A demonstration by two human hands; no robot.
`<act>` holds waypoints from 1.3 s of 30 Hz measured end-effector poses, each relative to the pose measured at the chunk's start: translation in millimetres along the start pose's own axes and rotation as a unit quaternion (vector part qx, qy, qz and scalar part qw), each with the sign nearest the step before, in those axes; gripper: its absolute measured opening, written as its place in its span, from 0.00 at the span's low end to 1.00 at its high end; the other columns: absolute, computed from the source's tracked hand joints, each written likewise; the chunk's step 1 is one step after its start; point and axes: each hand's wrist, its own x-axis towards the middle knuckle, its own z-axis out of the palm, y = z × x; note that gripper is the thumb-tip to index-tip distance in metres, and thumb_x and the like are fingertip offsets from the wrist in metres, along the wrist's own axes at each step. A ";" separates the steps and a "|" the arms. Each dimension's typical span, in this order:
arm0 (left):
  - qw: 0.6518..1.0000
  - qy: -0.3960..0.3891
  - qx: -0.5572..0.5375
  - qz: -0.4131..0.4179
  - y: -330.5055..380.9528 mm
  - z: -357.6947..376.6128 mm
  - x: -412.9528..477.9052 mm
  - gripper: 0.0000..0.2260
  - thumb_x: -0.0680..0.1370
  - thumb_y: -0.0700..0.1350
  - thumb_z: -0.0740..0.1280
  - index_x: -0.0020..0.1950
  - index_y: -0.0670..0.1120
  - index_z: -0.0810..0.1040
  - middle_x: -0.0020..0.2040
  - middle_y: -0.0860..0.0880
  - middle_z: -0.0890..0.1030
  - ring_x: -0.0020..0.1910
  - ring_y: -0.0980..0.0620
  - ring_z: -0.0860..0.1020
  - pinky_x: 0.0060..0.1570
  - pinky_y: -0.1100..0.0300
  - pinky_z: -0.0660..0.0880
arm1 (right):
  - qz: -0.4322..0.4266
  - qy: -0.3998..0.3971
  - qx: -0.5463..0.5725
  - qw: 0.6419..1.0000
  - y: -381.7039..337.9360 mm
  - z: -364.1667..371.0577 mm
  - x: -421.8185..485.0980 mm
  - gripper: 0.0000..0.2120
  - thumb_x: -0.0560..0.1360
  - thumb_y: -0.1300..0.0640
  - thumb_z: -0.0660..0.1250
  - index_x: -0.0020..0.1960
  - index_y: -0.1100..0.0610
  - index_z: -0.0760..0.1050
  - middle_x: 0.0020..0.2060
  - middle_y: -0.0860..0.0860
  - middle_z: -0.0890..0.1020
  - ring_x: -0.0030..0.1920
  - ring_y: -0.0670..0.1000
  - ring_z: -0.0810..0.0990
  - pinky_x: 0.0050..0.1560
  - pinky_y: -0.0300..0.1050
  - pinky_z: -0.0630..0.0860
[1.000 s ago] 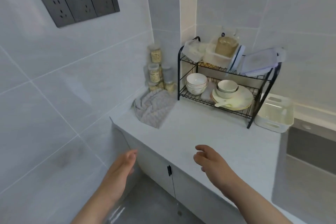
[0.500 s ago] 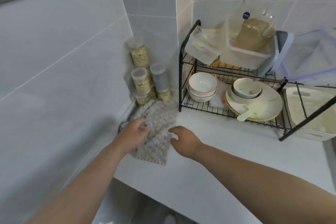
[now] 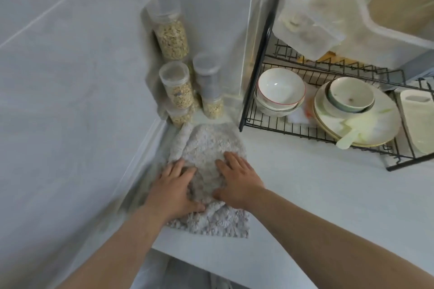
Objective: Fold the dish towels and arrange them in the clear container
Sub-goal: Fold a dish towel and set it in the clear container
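A grey, nubbly dish towel (image 3: pixel 209 145) lies crumpled in the counter's left corner against the tiled wall. My left hand (image 3: pixel 173 185) rests on its left part with fingers spread. My right hand (image 3: pixel 237 176) presses flat on its middle. The cloth bunches up a little between my two thumbs. Clear plastic containers (image 3: pixel 305 26) sit on the top shelf of the black wire rack (image 3: pixel 258 73), partly cut off by the frame's upper edge.
Several clear jars of grain (image 3: pixel 172 37) stand in the corner just behind the towel. The rack's lower shelf holds stacked bowls (image 3: pixel 279 87) and a plate (image 3: pixel 375 124) with a bowl and spoon. A white basket (image 3: pixel 418 119) stands at far right. The white counter (image 3: pixel 317 183) stretches rightwards.
I have leaned in towards the corner. Both hands went from hovering at the counter's front edge to lying on the towel, the right one coming onto its middle.
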 end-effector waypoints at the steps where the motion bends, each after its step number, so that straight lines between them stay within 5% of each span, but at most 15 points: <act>1: 1.000 0.004 -0.025 0.002 5.2 5.2 -7.4 0.43 0.67 0.73 0.63 0.77 0.55 0.55 0.79 0.51 0.46 0.77 0.46 0.51 0.72 0.47 0.60 | 0.001 -0.006 -0.006 1.000 3.2 1.4 -11.3 0.44 0.71 0.34 0.64 0.78 0.48 0.48 0.78 0.49 0.43 0.78 0.52 0.40 0.74 0.46 0.38; 4: 0.993 0.074 -0.096 0.007 16.7 19.4 -21.4 0.25 0.80 0.56 0.60 0.75 0.53 0.61 0.79 0.51 0.48 0.74 0.49 0.62 0.63 0.53 0.71 | 0.013 -0.023 -0.038 0.999 15.4 7.0 -45.9 0.45 0.69 0.31 0.64 0.77 0.46 0.48 0.78 0.50 0.45 0.78 0.54 0.42 0.76 0.50 0.42; 7: 0.992 0.072 -0.100 0.019 26.9 21.7 -21.3 0.21 0.82 0.48 0.59 0.75 0.52 0.63 0.79 0.52 0.55 0.73 0.52 0.64 0.65 0.56 0.69 | 0.033 -0.035 -0.065 0.997 33.3 14.7 -83.7 0.44 0.68 0.29 0.63 0.76 0.45 0.49 0.77 0.51 0.48 0.77 0.56 0.47 0.76 0.54 0.49; 13: 0.994 -0.033 0.053 0.095 85.3 37.3 -21.2 0.49 0.66 0.74 0.64 0.78 0.58 0.44 0.78 0.57 0.39 0.76 0.48 0.50 0.73 0.52 0.55 | 0.113 -0.024 -0.041 0.992 82.2 20.8 -156.2 0.45 0.66 0.28 0.64 0.75 0.43 0.49 0.77 0.50 0.47 0.77 0.56 0.47 0.75 0.55 0.51; 20: 0.985 -0.033 0.071 0.153 162.2 55.5 -7.2 0.49 0.66 0.75 0.62 0.78 0.61 0.41 0.78 0.56 0.37 0.76 0.48 0.47 0.74 0.49 0.49 | 0.191 -0.001 -0.020 0.981 138.5 17.1 -216.7 0.46 0.64 0.27 0.63 0.76 0.43 0.50 0.76 0.50 0.51 0.76 0.55 0.51 0.74 0.55 0.54; 25: 0.978 0.042 -0.046 0.200 186.3 38.1 23.7 0.24 0.78 0.54 0.64 0.74 0.55 0.65 0.78 0.53 0.57 0.73 0.44 0.62 0.72 0.51 0.61 | 0.182 0.066 -0.026 0.981 170.6 -5.2 -222.3 0.34 0.70 0.28 0.59 0.70 0.45 0.66 0.68 0.50 0.70 0.69 0.55 0.68 0.69 0.52 0.61; 28: 0.976 0.095 -0.057 0.185 193.1 11.5 62.3 0.17 0.81 0.41 0.60 0.69 0.44 0.72 0.74 0.47 0.67 0.70 0.44 0.68 0.65 0.56 0.64 | 0.229 0.168 -0.031 0.958 209.4 -30.4 -197.8 0.19 0.78 0.45 0.60 0.63 0.53 0.74 0.58 0.53 0.78 0.60 0.58 0.75 0.59 0.50 0.70; 32: 0.987 0.017 0.001 0.161 205.5 -6.3 100.7 0.23 0.82 0.43 0.60 0.76 0.45 0.62 0.76 0.47 0.62 0.70 0.46 0.68 0.66 0.58 0.64 | 0.322 0.072 0.010 0.944 239.4 -49.5 -162.9 0.18 0.73 0.61 0.63 0.62 0.60 0.69 0.58 0.58 0.72 0.58 0.61 0.75 0.49 0.50 0.73; 36: 0.985 0.023 0.055 0.162 211.1 -10.7 113.5 0.08 0.78 0.46 0.66 0.55 0.46 0.78 0.54 0.49 0.73 0.49 0.47 0.75 0.49 0.55 0.73 | 0.293 0.081 -0.006 0.953 244.3 -49.8 -147.8 0.14 0.73 0.59 0.64 0.58 0.58 0.72 0.54 0.56 0.74 0.54 0.59 0.77 0.46 0.48 0.75; 39: 0.984 0.068 0.011 0.164 211.0 -17.5 100.4 0.02 0.76 0.43 0.66 0.45 0.47 0.74 0.48 0.50 0.73 0.44 0.46 0.75 0.43 0.54 0.71 | 0.280 0.154 0.013 0.947 238.9 -56.6 -158.0 0.12 0.76 0.55 0.62 0.58 0.58 0.71 0.53 0.56 0.74 0.50 0.61 0.78 0.46 0.51 0.78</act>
